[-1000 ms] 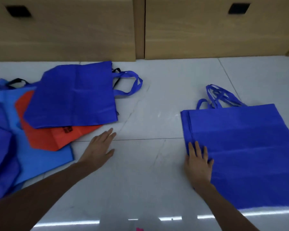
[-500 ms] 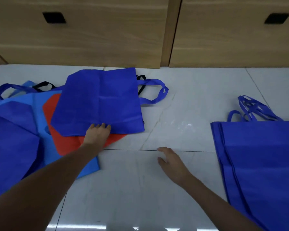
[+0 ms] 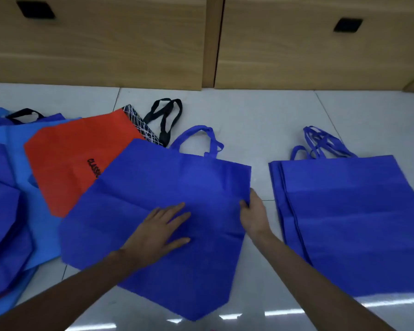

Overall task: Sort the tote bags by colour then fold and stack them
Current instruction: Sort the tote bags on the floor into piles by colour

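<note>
Nearest the camera, two bare forearms were stretched out over a pale tiled floor (image 3: 261,120). The left hand (image 3: 160,232) was laid flat, fingers spread, on the middle of a dark blue bag (image 3: 177,182). The right hand (image 3: 253,213) was curled round that bag's right edge, thumb on top, the cloth pinched.

Half a second before, this bag had been lying on top of the pile (image 3: 0,206) to the left, with only the left hand's fingertips at its near edge and the right hand held open above the bare floor. Since then the bag had been dragged toward the person and to the right. It was now spread mostly on the floor, between the pile and the stack (image 3: 356,223) of like-coloured bags at the right, just beside the stack but not on it.

Further back, a red bag (image 3: 77,158) with black lettering had been largely uncovered by the move. It was lying on a light blue bag (image 3: 17,151), with black handles (image 3: 165,115) behind it. Wooden drawers (image 3: 93,44) were seen at the far edge.

By the look of it, the sorting step for this bag was half done. It was yet to be laid on the blue stack, and the red and light blue bags were still to be sorted.
</note>
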The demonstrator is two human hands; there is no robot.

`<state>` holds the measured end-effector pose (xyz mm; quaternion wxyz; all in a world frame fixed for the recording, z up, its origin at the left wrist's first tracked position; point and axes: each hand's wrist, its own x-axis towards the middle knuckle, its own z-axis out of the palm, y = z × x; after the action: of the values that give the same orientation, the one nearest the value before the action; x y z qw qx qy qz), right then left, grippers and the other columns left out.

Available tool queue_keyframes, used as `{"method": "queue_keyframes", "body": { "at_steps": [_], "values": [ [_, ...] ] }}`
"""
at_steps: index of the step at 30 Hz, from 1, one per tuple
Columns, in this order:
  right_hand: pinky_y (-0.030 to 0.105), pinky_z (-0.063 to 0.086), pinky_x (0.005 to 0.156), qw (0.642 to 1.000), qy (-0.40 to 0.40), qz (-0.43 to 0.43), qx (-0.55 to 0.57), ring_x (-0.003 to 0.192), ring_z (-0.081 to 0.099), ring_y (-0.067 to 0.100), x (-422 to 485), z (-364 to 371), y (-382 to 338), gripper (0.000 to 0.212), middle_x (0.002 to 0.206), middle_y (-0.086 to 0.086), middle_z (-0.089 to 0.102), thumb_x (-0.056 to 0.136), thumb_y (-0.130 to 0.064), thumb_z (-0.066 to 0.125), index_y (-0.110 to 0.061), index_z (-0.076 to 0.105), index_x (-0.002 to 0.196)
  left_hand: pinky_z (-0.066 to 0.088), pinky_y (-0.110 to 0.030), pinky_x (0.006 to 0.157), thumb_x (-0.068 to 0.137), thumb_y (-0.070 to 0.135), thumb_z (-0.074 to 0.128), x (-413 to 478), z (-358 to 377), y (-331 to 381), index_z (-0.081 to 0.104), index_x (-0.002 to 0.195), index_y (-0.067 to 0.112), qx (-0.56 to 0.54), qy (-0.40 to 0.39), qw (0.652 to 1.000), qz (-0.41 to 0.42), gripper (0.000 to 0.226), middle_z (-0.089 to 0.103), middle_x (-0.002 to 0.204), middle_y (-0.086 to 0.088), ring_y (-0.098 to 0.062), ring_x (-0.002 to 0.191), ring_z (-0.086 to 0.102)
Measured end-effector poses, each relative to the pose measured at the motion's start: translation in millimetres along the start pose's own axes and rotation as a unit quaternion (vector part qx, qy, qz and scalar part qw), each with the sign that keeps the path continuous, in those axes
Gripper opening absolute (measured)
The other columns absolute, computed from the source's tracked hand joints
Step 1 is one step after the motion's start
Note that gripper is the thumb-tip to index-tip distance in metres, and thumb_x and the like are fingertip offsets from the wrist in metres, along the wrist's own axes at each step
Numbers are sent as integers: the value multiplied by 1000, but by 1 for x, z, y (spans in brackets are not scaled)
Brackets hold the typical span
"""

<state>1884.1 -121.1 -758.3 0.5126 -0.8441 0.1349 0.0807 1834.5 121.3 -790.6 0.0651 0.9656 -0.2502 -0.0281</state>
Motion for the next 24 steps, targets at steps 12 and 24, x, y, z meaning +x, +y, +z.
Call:
{"method": "queue_keyframes", "body": {
  "at_steps": [12,24],
  "values": [
    [37,44,70,978,167,118,-41,82,50,27,31,-157,56,49,93,5,48,94,-11,50,-7,30,139,46,-37,74,82,21,71,34,-2,41,54,95,5,-485,-49,728,-482,27,57,90,-14,-26,81,55],
    [48,24,107,887,366,78,-269,126,37,39,53,-273,71,66,144,17,34,80,7,48,-7,30,142,54,-24,47,89,0,58,125,-24,166,45,78,7,-698,-57,611,-369,18,62,83,-10,-20,69,60]
  ]
}}
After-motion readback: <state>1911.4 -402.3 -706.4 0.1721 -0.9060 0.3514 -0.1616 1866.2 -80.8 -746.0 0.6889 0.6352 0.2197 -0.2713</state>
